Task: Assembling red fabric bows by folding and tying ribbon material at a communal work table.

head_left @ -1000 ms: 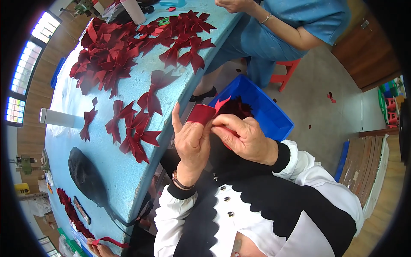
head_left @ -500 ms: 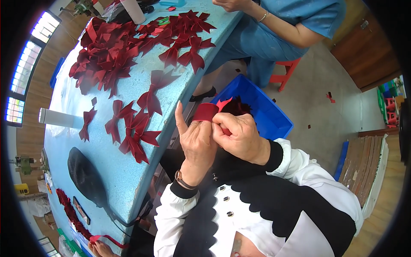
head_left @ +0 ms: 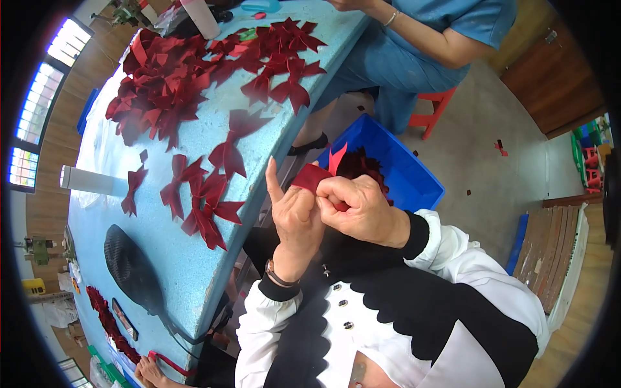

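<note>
The red ribbon piece (head_left: 315, 177) is held just beyond the edge of the blue table (head_left: 194, 271), above the blue bin (head_left: 414, 178), where free room is seen. It is pinched by the closed right hand (head_left: 362, 210) against the left hand (head_left: 294, 216), whose index finger is raised. Dark red ribbons are seen inside the bin.

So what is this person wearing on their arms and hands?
Both hands are bare, no gloves. The left hand has a thin dark band at the wrist, above a black cuff on a white sleeve. The right hand comes out of a matching black cuff and white sleeve; the front of the garment is black with a scalloped edge.
</note>
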Demonstrator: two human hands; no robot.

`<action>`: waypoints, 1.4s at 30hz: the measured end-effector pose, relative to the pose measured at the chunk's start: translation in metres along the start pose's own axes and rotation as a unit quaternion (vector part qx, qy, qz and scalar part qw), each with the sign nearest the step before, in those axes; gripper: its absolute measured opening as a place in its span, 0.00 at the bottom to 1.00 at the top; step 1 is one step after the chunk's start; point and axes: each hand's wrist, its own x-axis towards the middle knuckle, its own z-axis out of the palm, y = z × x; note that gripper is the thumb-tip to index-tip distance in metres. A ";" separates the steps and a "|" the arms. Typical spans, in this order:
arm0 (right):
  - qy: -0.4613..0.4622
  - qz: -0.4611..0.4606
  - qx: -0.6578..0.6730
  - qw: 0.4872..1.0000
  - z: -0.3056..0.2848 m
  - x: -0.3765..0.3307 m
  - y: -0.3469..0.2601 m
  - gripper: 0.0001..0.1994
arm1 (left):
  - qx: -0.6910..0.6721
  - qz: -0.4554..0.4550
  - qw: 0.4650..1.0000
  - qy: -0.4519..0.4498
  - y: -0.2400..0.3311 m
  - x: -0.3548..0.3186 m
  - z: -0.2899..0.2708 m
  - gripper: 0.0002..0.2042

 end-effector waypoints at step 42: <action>-0.177 0.436 0.376 0.798 -0.039 -0.001 0.005 0.07 | -0.321 -0.304 0.893 0.081 -0.021 0.012 0.005 0.04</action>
